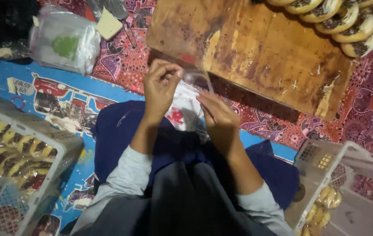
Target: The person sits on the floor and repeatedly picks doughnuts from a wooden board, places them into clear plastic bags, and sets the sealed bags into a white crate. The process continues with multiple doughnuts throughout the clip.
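Head view, looking down at a person seated on the floor, dark blue cloth over the lap, grey sleeves. Both hands are raised in front of the body and clamped on one clear plastic bag (185, 105) with red print. The left hand (161, 85) pinches the bag's top edge between thumb and fingertips; the right hand (218, 114) grips the bag's right side, fingers curled around it. The hands are close together, with the bag between them, held above the lap and just in front of the near edge of a wooden board (256, 48). Whether anything is inside the bag cannot be told.

The board lies on a patterned red-purple cloth (370, 109). At the board's far right corner sits a row of round filled pastries (339, 19) with dark centres, overlapping each other. Left of the person, a white plastic crate (42, 131) holds wrapped pastries in rows. At lower right a second white crate (326, 161) lies tilted, a few small yellowish pieces inside. At upper left is a stack of clear plastic bags (66, 39) with green print, well apart from the hands. A blue printed mat (64, 94) covers the floor under the lap.
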